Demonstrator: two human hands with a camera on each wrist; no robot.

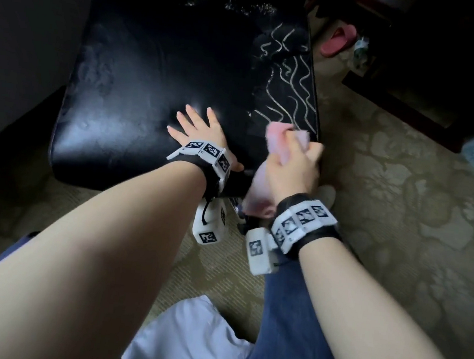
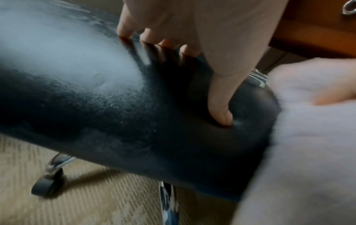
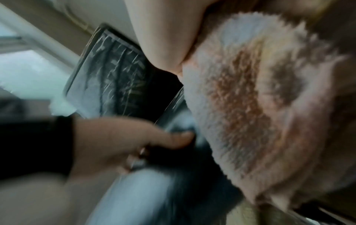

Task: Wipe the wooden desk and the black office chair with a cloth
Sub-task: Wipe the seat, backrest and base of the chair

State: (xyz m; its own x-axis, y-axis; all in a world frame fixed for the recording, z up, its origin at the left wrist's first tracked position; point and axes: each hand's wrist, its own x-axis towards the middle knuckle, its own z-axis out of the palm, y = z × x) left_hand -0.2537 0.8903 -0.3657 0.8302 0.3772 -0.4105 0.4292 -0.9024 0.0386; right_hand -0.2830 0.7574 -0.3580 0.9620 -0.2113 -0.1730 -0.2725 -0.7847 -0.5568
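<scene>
1. Where I'm at: my left hand [image 1: 198,129] lies flat with fingers spread on the black office chair seat [image 1: 152,81], thumb hooked over its front edge, bracing it. My right hand [image 1: 293,163] is clamped round the pink cloth [image 1: 281,143] at the seat's front right corner.
2. Biggest worry: the chair is on a caster [image 2: 47,185]. A hard swipe toward the edge could roll or spin it if the left hand lets up.
3. The cloth is bunched, with a tail hanging below my wrist. It could snag under the seat edge, or I end up wiping with only a small wad.
4. The right-wrist view shows brownish patches on the cloth, though it's pretty blurry, so that might be dirt or just colouring. If it's dirt, I'd be smearing it back onto the vinyl.
5. The patterned fabric [image 1: 291,79] on the seat's right side could get dragged off onto the carpet [image 1: 401,227].
6. The wooden bench isn't clearly in view, so I can't judge its state.
</scene>
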